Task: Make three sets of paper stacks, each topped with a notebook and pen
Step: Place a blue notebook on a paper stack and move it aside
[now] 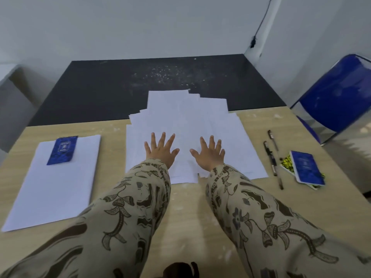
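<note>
Paper for the three sets is only partly sorted: one squared stack (54, 183) lies at the left of the table (190, 217) with a blue notebook (62, 150) on top, though I see no pen on it, so even that set looks unfinished. Most sheets lie as a loose spread (186, 117) in the middle, where the left hand (161, 152) and right hand (209, 154) rest flat with fingers splayed, gripping nothing. Two pens (273, 164) lie to the right, beside a second blue notebook (307, 167) lying on a yellow-patterned one (286, 162). Two stacks, two notebooks and every pen seem left to place
</note>
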